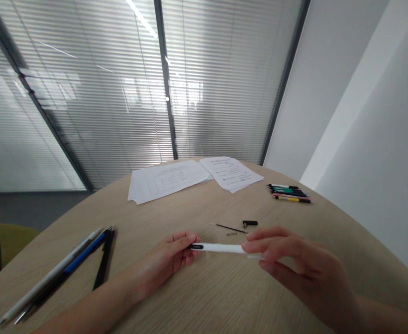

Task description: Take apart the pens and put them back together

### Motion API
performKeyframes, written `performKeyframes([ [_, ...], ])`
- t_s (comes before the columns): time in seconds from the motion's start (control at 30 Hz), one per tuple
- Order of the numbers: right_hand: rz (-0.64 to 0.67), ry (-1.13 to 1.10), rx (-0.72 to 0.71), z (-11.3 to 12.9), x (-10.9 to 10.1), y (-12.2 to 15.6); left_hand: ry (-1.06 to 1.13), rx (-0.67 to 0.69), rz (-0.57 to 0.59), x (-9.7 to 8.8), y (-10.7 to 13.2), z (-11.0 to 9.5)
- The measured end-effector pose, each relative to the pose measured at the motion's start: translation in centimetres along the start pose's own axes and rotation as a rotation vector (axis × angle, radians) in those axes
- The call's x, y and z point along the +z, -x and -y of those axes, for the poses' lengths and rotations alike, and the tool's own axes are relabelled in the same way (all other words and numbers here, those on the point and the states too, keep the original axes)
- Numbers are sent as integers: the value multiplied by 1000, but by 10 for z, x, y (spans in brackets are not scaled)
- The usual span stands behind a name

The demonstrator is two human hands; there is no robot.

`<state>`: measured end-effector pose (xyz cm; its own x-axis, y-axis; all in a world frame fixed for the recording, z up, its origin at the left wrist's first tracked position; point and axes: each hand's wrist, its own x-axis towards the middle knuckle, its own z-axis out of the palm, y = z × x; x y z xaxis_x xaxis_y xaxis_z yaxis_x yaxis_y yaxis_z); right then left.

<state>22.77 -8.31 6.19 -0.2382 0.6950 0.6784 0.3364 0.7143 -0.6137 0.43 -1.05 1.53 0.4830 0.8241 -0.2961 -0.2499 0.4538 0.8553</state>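
A white pen barrel (pixel 221 248) with a black end is held level just above the wooden table (pixel 204 297), between both hands. My left hand (pixel 174 255) pinches the black end with fingertips closed. My right hand (pixel 294 262) grips the other end with fingers curled round it. Just beyond the barrel lie a thin black refill (pixel 231 228), a small spring-like piece (pixel 231 234) and a short black cap piece (pixel 250 223).
Several pens, white, blue and black (pixel 68 264), lie at the left of the table. Coloured pens (pixel 290 193) lie in a row at the far right. Two stacks of printed sheets (pixel 169 180) (pixel 232 172) rest at the far edge. A yellow-green chair (pixel 2 246) stands at the left.
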Motion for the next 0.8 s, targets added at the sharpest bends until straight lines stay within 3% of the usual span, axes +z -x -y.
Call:
performKeyframes([
  [0.53,17,67,-6,-9,4,-3,2,15,15,-1,-1,1],
  [0.8,-7,71,39,-11,1,-5,107,-22,-84,7,4,4],
])
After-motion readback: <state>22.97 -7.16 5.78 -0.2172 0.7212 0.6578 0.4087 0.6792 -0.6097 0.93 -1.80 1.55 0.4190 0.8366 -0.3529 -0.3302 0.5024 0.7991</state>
